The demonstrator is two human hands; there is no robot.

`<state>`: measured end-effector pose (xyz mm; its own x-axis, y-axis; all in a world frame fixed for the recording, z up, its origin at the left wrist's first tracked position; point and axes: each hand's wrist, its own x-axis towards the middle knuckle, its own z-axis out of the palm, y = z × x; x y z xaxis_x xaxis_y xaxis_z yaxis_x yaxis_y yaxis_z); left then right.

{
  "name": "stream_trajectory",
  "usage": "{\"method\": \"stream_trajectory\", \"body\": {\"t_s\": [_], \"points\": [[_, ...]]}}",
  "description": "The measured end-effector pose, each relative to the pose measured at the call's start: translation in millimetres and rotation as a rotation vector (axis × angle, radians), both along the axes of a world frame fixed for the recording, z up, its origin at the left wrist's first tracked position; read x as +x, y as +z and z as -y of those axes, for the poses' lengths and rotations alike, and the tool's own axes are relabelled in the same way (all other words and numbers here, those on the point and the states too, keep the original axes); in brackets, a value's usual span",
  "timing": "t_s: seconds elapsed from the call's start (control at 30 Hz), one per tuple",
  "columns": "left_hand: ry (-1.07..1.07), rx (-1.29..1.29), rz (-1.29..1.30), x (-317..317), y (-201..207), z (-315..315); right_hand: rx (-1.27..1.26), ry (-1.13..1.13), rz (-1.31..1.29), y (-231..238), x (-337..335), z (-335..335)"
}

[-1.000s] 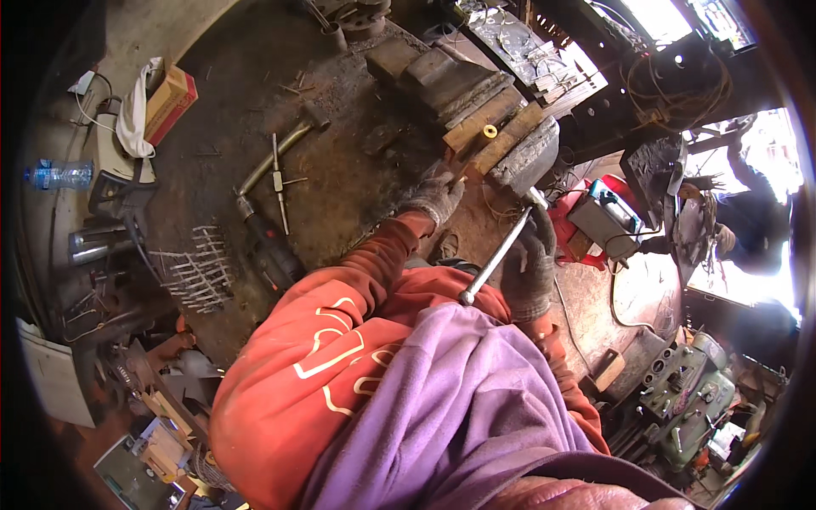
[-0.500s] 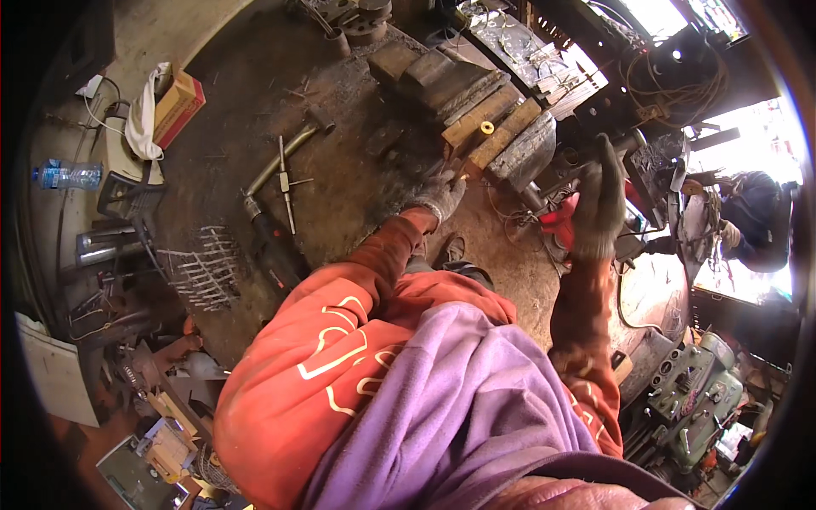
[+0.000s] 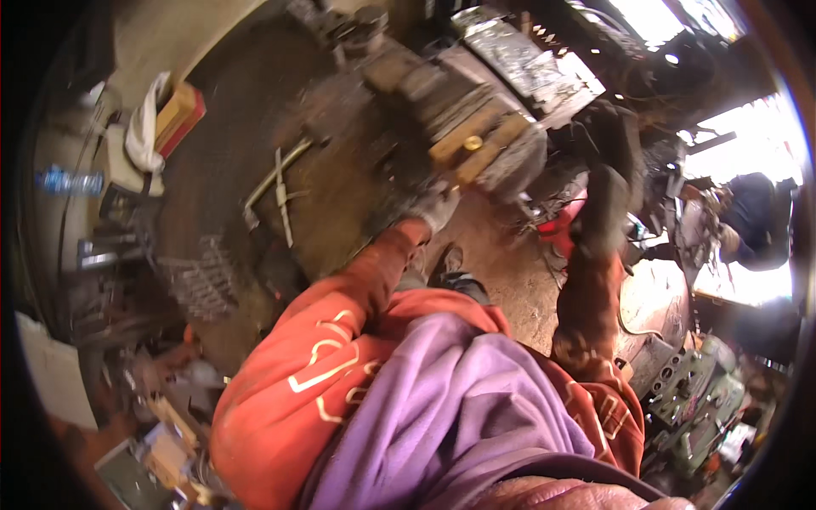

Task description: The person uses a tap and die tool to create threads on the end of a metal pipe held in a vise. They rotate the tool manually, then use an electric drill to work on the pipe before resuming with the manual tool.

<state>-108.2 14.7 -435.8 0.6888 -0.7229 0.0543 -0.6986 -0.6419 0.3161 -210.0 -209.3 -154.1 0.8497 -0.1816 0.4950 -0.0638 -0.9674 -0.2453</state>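
A bench vise (image 3: 516, 166) stands at upper middle, with two tan jaw pads (image 3: 463, 136) and a small round brass-coloured piece (image 3: 473, 144) between them. My left hand (image 3: 435, 209), in a grey work glove, reaches to the near left end of the pads; blur hides its fingers and anything in them. To the right of the vise, my right hand (image 3: 602, 200), in a dark grey glove, is raised beside dark metal parts. Motion smears its fingers too, so whether it grips anything does not show.
On the dark bench lie a hammer (image 3: 293, 157), a T-handled tool (image 3: 281, 195) and a cluster of thin metal pieces (image 3: 204, 276). A water bottle (image 3: 70, 180) and cardboard box (image 3: 177, 119) are far left. Another person (image 3: 752, 221) works at right, above a green machine (image 3: 697, 391).
The whole view has shifted and blurred. My right hand has moved slightly and its fingers look less stretched out. My left hand stays by the jaw pads.
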Motion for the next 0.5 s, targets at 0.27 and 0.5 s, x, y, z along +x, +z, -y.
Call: {"method": "stream_trajectory", "body": {"t_s": [0.27, 0.5], "points": [[0.389, -0.069, -0.604, 1, 18, -13, -0.220, 0.326, -0.039, -11, 34, 38], [0.173, 0.140, -0.418, -8, 22, -18, -0.428, 0.843, -0.578, 24, 56, 92]]}}
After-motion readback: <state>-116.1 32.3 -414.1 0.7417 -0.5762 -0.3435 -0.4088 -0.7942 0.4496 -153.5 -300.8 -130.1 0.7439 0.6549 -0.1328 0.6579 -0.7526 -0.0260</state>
